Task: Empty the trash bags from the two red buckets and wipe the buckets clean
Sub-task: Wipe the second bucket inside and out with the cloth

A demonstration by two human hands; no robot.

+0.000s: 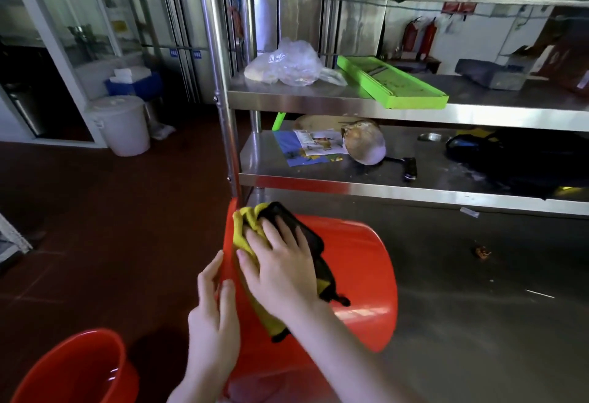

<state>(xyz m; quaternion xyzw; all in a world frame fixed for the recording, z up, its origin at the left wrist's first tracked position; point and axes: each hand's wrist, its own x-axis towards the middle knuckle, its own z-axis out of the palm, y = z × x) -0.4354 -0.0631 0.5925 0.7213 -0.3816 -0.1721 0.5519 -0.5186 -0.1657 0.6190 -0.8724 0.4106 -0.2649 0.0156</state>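
The inside of the tipped red plastic bucket (360, 268) was hidden, and a second red plastic bucket (63, 370), below-left of the left grip (212, 316), was cut off. The glossy tipped bucket lay sideways on a steel shelf (462, 291), its rim clasped by the left grip; the right grip (283, 265), fingers spread flat, pressed a yellow-and-black cloth (242, 227) against its wall.

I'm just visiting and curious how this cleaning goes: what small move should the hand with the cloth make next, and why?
Probably slide the right hand and its cloth further along the tipped bucket. The fingers lie flat on the cloth near the rim, the left hand holds that rim, and most of the red wall beyond is uncovered.
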